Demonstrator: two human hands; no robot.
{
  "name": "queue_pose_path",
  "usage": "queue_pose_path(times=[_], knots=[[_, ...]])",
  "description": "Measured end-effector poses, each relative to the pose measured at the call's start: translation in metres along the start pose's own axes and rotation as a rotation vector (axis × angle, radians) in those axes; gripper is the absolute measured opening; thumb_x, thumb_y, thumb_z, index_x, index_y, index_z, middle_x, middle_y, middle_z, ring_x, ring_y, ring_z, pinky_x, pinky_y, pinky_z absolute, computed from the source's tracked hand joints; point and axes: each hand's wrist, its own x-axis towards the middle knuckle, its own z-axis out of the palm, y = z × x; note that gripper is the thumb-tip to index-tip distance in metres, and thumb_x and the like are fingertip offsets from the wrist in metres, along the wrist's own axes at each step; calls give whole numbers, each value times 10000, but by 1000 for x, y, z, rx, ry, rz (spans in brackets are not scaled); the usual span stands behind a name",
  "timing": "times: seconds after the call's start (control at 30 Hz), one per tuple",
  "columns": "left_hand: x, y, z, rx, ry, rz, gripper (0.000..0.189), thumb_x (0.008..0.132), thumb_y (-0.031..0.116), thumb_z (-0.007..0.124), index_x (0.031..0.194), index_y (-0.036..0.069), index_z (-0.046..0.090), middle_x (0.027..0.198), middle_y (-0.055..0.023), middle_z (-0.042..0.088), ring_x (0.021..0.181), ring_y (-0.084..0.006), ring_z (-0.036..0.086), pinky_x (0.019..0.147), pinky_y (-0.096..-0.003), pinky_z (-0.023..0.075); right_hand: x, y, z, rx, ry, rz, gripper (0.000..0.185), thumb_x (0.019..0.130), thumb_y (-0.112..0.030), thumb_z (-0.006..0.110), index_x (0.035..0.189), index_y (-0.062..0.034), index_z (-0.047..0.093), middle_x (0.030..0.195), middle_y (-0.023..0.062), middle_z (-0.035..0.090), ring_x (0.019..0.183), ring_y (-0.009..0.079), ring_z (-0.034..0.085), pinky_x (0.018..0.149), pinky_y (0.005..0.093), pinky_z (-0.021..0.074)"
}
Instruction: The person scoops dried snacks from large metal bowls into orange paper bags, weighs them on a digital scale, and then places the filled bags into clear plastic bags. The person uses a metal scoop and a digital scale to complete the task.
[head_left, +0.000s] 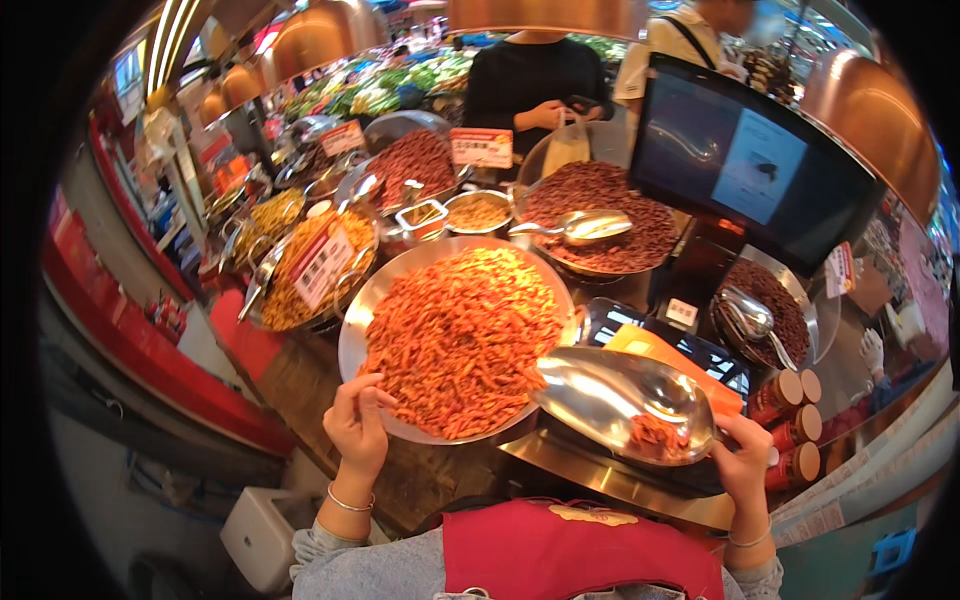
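A large round metal basin (352, 330) in front of me holds a heap of glossy orange-red food strips (465, 345). My left hand (360, 420) is at the basin's near-left rim, its fingers bent and apart, with nothing visible in them. Whether its fingertips touch the rim or the strips is unclear. My right hand (742, 450) grips a large shiny metal scoop (592, 390) at its rear end. The scoop's tip points left and overlaps the basin's right edge in view. A small clump of red strips (660, 435) lies in the scoop's rear.
Other pans hold yellow food (322, 262) and dark red pieces (600, 210). Right of the basin stands a screen (750, 165), with an orange packet (675, 367) below it. Several lidded jars (787, 427) are at right. A person in black (536, 82) stands across the counter.
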Motion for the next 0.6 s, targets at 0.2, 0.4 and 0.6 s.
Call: queue_pose_path(times=[0.2,0.4,0.6], knots=[[-24,-35,-81,18,226,-105,213,975,146,410,1031,-1,554,811,-73,611,594,-63,516,561,-179,424,55,-75,148,734,-570,457,231,812,-113,652,994,-5,559,704,51,598,518,96,510,475,219,401],[-33,-62,-100,-32,162,-183,181,952,86,432,990,-17,575,822,-82,608,630,-86,565,571,-209,488,70,-116,243,920,-1023,763,174,832,-112,620,943,-42,506,668,38,550,432,84,434,398,215,340],[-33,-61,-95,14,77,-175,193,948,67,415,954,-38,577,830,-93,599,626,-97,557,560,-212,467,47,-120,269,611,-828,298,339,798,-84,608,1114,-28,499,884,116,535,678,174,543,607,319,474]])
